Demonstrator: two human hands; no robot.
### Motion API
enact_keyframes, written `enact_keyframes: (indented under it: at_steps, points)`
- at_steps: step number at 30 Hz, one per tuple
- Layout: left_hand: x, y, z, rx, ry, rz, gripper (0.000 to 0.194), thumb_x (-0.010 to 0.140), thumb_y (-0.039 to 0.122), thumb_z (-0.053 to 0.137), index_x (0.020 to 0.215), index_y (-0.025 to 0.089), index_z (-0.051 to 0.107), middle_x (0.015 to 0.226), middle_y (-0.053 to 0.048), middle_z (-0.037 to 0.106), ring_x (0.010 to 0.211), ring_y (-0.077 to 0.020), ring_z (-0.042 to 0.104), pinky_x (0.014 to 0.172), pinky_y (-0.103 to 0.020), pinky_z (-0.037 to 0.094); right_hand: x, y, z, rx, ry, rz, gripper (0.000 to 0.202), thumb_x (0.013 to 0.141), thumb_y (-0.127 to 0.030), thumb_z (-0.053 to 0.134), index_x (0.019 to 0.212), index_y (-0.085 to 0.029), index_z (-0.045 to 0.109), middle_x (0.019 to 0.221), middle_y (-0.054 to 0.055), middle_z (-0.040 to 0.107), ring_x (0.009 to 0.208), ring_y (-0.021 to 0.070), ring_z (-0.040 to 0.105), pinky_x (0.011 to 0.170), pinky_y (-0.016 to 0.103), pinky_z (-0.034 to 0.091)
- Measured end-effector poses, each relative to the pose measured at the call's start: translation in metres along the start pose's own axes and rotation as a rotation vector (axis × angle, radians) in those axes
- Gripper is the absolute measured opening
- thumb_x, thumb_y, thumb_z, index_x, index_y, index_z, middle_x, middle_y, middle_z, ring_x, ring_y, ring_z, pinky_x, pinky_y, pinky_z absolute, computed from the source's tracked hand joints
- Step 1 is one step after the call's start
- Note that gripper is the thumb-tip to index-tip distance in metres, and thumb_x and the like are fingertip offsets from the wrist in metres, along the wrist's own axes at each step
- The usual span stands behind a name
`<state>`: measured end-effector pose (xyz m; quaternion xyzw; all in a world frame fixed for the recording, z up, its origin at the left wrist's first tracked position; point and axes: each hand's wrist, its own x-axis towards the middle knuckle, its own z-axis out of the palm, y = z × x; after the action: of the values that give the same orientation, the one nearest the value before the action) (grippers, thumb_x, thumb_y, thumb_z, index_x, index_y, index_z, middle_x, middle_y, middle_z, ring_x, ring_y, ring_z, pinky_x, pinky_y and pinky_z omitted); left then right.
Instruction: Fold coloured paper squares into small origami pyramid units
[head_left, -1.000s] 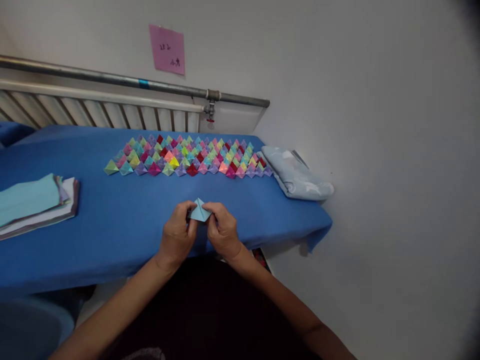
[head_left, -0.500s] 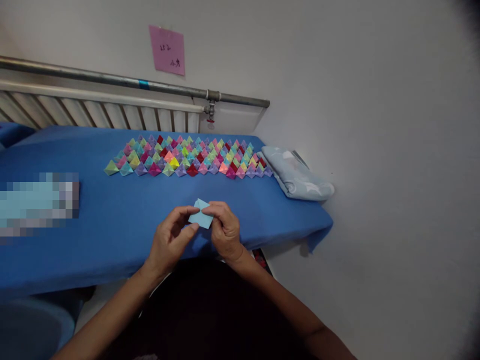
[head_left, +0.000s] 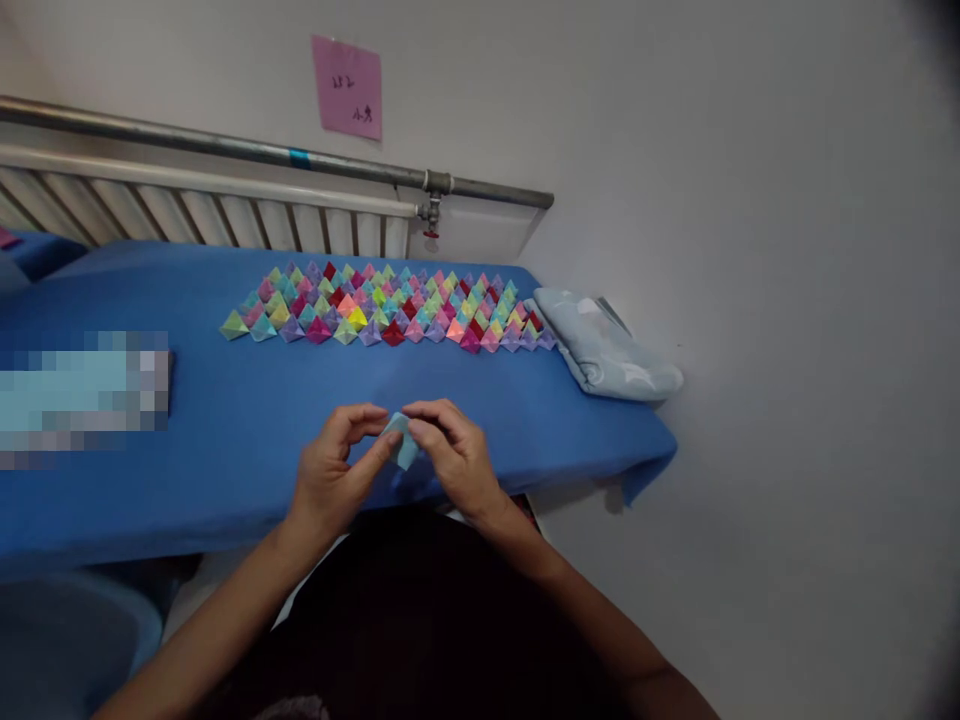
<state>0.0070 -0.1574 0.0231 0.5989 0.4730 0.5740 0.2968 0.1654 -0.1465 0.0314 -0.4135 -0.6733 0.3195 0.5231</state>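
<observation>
A small light-blue folded paper (head_left: pixel 403 447) is held up between both hands, over the near part of the blue-covered table (head_left: pixel 285 440). My left hand (head_left: pixel 341 465) pinches its left side between thumb and fingers. On the right side, the thumb and fingers of my right hand (head_left: pixel 454 450) grip the paper near its upper edge. Beyond the hands, many folded paper pieces (head_left: pixel 394 310) in pink, green, purple, red, yellow and blue stand in close rows along the back of the table.
A folded pale-blue cloth (head_left: pixel 607 345) lies at the table's right end. A blurred light-blue item (head_left: pixel 75 390) is at the left. Behind are a radiator (head_left: pixel 202 215), a metal pipe (head_left: pixel 225 145) and a pink note (head_left: pixel 349 88). A blue basin (head_left: pixel 146 625) stands below left.
The paper has been turned and now looks narrower, its lower corner pointing down. My right hand's fingers have opened out from a tighter curl. The whole view has shifted slightly.
</observation>
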Motion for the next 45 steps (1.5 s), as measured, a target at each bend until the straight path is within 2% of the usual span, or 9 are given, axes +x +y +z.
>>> enact_keyframes:
  at_steps: [7,16,19,22,26,30,32,38,45]
  points:
    - [-0.003,-0.004,-0.001,0.096,-0.06,0.179,0.022,0.087,0.039,0.07,0.101,0.023,0.064,0.088,0.0,0.076,0.079,-0.0155,0.075,0.072,-0.027,0.061,0.002,-0.005,-0.001,0.046,-0.031,-0.047,0.015,0.09,-0.031,0.064,0.082,-0.022,0.072,0.081,0.0,0.069,0.079,0.0126,0.064,0.077,0.027,0.052]
    - [-0.005,-0.006,-0.003,0.08,-0.086,0.142,0.021,0.084,0.034,0.072,0.1,0.023,0.065,0.087,0.0,0.077,0.077,-0.0155,0.074,0.07,-0.026,0.059,-0.001,-0.012,0.0,0.07,0.003,-0.039,0.014,0.089,-0.026,0.065,0.076,-0.022,0.069,0.078,-0.001,0.067,0.076,0.0126,0.063,0.074,0.027,0.051]
    - [-0.004,-0.004,-0.003,0.01,-0.112,0.043,0.023,0.081,0.033,0.073,0.098,0.022,0.065,0.083,0.001,0.076,0.076,-0.0146,0.072,0.071,-0.025,0.055,-0.001,-0.012,0.002,0.048,0.022,-0.045,0.017,0.089,-0.025,0.063,0.073,-0.021,0.067,0.075,-0.001,0.066,0.075,0.0128,0.061,0.074,0.027,0.05]
    - [-0.002,0.001,-0.002,-0.085,-0.199,-0.141,0.025,0.079,0.038,0.073,0.096,0.021,0.066,0.077,0.002,0.073,0.07,-0.0134,0.068,0.066,-0.024,0.051,0.001,-0.009,0.003,0.065,0.034,-0.024,0.017,0.087,-0.026,0.063,0.071,-0.021,0.067,0.074,-0.001,0.065,0.074,0.0128,0.059,0.074,0.027,0.048]
    - [0.005,0.007,-0.004,-0.079,-0.318,-0.288,0.025,0.076,0.045,0.071,0.076,0.02,0.071,0.066,0.003,0.065,0.062,-0.0117,0.056,0.06,-0.023,0.044,0.003,-0.003,0.005,0.136,0.009,0.111,0.014,0.085,-0.03,0.065,0.075,-0.022,0.068,0.078,-0.001,0.066,0.077,0.0134,0.059,0.077,0.028,0.047]
    - [0.009,0.007,-0.006,-0.129,-0.181,-0.414,0.031,0.071,0.051,0.074,0.071,0.02,0.071,0.064,0.003,0.063,0.061,-0.012,0.051,0.059,-0.024,0.041,0.0,0.003,0.006,0.315,-0.078,0.375,0.022,0.078,-0.038,0.069,0.093,-0.022,0.07,0.086,-0.001,0.068,0.079,0.0136,0.06,0.076,0.028,0.047]
    - [0.009,0.005,-0.006,-0.155,-0.129,-0.457,0.031,0.069,0.051,0.076,0.069,0.02,0.07,0.063,0.003,0.062,0.06,-0.0115,0.05,0.059,-0.023,0.039,-0.004,0.005,0.006,0.351,-0.163,0.453,0.025,0.074,-0.039,0.072,0.092,-0.021,0.07,0.084,-0.002,0.068,0.077,0.0132,0.059,0.076,0.028,0.046]
    - [0.009,0.0,-0.005,-0.265,-0.099,-0.555,0.033,0.063,0.048,0.082,0.066,0.018,0.067,0.061,0.004,0.062,0.058,-0.0097,0.051,0.059,-0.021,0.039,-0.008,0.012,0.007,0.278,-0.2,0.507,0.025,0.076,-0.042,0.068,0.067,-0.019,0.063,0.064,-0.005,0.054,0.062,0.0093,0.044,0.064,0.026,0.035]
    - [0.017,0.004,-0.003,-0.287,-0.065,-0.636,0.038,0.058,0.051,0.083,0.066,0.018,0.067,0.056,0.005,0.058,0.05,-0.0084,0.045,0.048,-0.021,0.035,-0.009,0.011,0.008,0.291,-0.289,0.576,0.029,0.073,-0.044,0.07,0.064,-0.019,0.059,0.063,-0.004,0.056,0.06,0.0096,0.044,0.061,0.025,0.033]
